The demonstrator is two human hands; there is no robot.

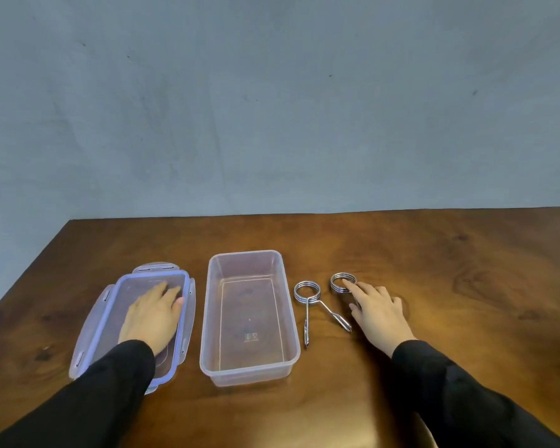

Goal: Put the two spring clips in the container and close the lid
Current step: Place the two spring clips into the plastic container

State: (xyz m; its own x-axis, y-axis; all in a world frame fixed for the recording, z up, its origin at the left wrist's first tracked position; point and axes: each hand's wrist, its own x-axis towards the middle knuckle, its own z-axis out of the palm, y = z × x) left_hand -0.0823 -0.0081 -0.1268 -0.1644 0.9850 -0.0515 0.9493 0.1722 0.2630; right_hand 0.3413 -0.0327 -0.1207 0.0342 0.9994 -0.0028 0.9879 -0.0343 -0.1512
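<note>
Spring clip (343, 282), under right hand (377, 310) fingers (349, 283)

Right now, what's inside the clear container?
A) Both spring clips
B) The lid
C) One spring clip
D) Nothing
D: the container shows only its bare bottom, both spring clips lie on the table to its right, and the lid lies on its left under the left hand.

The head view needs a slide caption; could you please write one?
Left hand rests on the lid, right hand touches one spring clip, empty container between them.
</note>
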